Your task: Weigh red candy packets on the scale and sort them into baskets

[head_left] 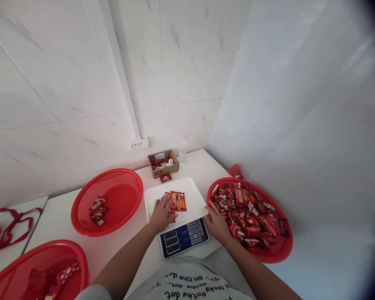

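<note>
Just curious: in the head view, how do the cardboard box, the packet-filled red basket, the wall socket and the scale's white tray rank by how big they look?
1. Packet-filled red basket
2. White tray
3. Cardboard box
4. Wall socket

Room over white tray (193,196); full basket (270,259) blocks right.

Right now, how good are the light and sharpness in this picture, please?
Head view: soft light, with pale glare on the glossy panel at right; head view: marble-look tile wall shows leaning lines, and frame's right corners go black; head view: the digital scale shows readable key digits, but the clear bottle looks hazy.
</note>
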Demonstrator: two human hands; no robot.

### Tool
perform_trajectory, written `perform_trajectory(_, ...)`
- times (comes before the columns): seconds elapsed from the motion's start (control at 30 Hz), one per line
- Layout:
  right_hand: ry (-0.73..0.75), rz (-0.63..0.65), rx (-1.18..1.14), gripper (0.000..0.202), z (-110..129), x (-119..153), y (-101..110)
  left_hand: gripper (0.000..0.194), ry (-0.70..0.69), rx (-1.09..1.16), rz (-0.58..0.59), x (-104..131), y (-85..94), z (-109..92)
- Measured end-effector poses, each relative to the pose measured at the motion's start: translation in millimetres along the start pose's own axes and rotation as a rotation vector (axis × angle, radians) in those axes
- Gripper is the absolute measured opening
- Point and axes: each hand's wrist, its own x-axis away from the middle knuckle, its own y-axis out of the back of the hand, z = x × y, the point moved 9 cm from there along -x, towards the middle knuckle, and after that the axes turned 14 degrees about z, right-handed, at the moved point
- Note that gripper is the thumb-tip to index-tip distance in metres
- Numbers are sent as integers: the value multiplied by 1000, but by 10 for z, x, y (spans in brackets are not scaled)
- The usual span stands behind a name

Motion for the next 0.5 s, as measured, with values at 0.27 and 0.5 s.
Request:
perform_trajectory(0.27, -4, -6, -7, 40, 0, -1, 11, 43, -184, -82, -143, 366, 144, -195)
perform_trajectory(0.5, 15, -21, -13, 40, 21, 6, 19, 40, -156, -129, -128, 567, 46, -246)
